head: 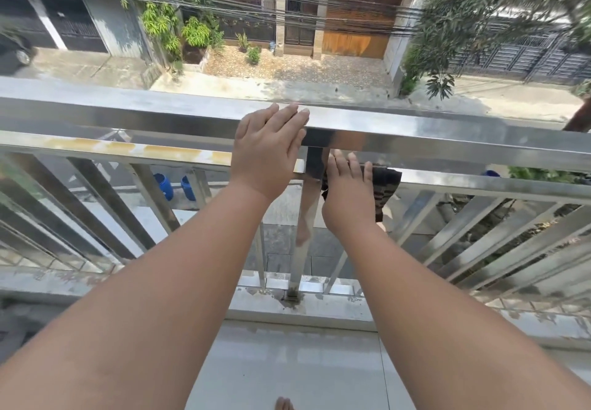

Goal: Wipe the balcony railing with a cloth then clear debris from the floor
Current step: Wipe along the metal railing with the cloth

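Your left hand [268, 150] lies flat on the shiny railing [415, 136]; right hand [347, 193], at its 4 o'clock, presses the dark striped cloth [385, 184] flat-fingered.

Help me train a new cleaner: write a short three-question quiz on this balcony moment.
1. True or false: the left hand lies with straight fingers on the top rail.
2. Which hand presses the dark cloth to the railing? A: left hand. B: right hand. C: both.
3. What colour are the barrels seen through the bars?

Key: 1 true. 2 B. 3 blue.
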